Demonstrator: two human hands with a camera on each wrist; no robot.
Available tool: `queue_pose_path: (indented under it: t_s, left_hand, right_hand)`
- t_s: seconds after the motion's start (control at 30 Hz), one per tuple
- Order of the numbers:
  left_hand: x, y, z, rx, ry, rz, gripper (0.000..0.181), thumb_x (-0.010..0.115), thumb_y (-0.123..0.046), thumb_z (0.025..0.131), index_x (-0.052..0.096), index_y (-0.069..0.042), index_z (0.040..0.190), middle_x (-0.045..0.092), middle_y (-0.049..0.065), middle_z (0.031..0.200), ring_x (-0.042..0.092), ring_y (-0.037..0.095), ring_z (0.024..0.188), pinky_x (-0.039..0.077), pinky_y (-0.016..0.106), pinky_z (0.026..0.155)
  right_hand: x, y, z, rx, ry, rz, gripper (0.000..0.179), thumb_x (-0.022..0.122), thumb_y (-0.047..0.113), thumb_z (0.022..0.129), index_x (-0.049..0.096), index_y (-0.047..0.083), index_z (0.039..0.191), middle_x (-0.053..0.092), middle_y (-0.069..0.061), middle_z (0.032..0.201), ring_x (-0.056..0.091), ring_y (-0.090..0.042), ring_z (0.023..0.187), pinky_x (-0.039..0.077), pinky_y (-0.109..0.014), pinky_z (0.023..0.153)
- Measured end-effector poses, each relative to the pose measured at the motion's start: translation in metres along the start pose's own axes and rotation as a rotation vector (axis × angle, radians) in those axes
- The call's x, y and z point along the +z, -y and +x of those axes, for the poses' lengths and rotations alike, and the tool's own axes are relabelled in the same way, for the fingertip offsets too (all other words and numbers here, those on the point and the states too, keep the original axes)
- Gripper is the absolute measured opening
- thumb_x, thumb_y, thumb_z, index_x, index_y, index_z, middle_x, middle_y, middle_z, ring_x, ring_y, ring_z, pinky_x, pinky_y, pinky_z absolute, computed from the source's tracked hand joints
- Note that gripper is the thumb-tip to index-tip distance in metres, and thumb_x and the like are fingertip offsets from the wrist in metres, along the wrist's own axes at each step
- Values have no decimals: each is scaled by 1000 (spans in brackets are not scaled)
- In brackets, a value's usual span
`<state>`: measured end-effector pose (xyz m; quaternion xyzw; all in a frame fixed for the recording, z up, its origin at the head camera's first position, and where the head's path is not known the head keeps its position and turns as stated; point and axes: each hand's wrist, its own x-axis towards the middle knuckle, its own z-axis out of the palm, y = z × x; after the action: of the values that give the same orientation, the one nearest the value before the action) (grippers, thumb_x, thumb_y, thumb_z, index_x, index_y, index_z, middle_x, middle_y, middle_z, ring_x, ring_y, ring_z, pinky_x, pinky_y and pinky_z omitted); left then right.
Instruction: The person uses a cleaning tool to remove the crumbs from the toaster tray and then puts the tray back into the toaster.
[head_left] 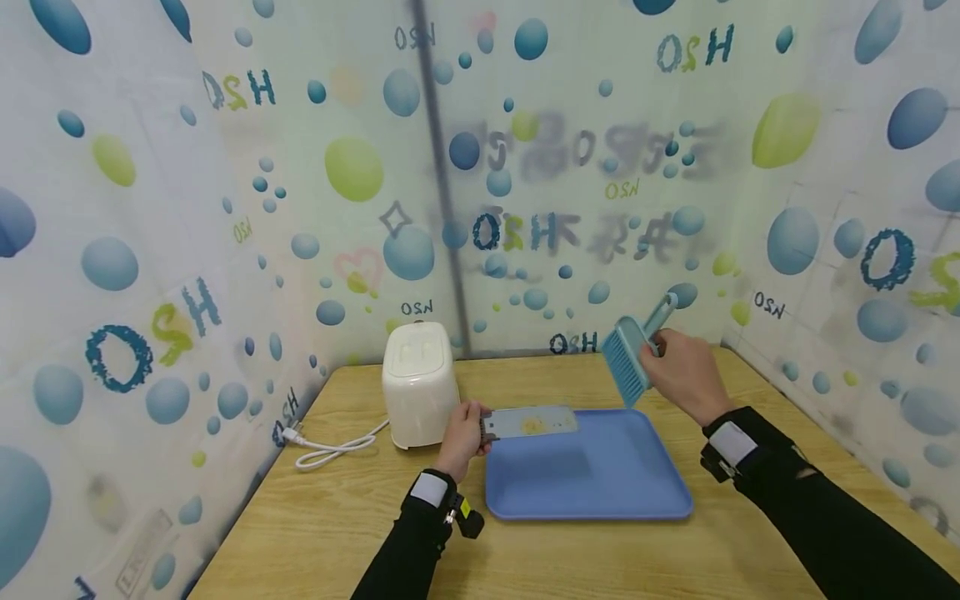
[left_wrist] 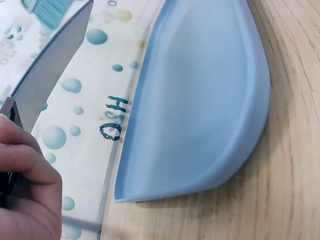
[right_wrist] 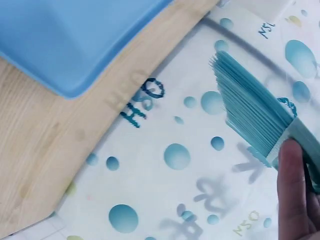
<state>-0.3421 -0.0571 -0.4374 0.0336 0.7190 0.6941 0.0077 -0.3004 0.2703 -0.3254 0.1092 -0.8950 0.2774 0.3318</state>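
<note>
My left hand (head_left: 461,437) grips the dark end of a thin metal crumb tray (head_left: 517,422) with a yellowish-brown patch on its surface. The crumb tray is held above the left back part of a blue tray (head_left: 592,483); in the left wrist view the thin plate (left_wrist: 52,60) shows edge-on. My right hand (head_left: 686,375) holds a teal hand brush (head_left: 628,358) by its handle, raised over the blue tray's back right corner. Its bristles (right_wrist: 252,102) point down and are apart from the crumb tray. Part of the brush handle is hidden by my fingers.
A white toaster (head_left: 420,387) stands on the wooden table (head_left: 345,508), just behind my left hand. Its white power cord (head_left: 330,454) lies coiled to the left, with the plug near the table edge. A patterned curtain (head_left: 337,208) encloses the table at the back and sides.
</note>
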Motion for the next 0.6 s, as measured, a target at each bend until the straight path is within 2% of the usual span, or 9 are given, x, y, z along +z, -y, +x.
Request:
queue_pose_path:
  t_s: [0.17,0.33,0.43,0.6]
  left_hand:
    - [3,3,-1,-2,-4,-10,36,33,-26,114,56,2,120,54,9,85,53,11,52,44,21,48]
    - [8,8,-1,-14,-15,-20,36,33,-25,114,57,2,119,55,9,84,54,12,54,45,20,48]
    - [11,8,-1,-20,-5,-19,38,33,-26,114,57,3,120,55,10,85,54,11,54,45,20,49]
    - [15,6,0,-18,7,-20,36,34,-25,113,58,2,120,54,9,79,54,12,54,45,21,48]
  right_hand:
    - [0,27,10,45,-10,84,27,55,13,98,69,-10,94,68,-17,70,60,-19,49,46,-33,44]
    - [6,52,17,86,10,184,29,54,12,98,69,-11,103,70,-21,76,68,-25,54,56,-34,47]
    - [11,67,20,104,28,225,30,54,12,98,69,-12,109,71,-25,83,70,-28,59,57,-34,48]
    - [23,88,20,112,59,274,29,55,10,97,69,-12,109,72,-25,84,71,-28,60,58,-33,49]
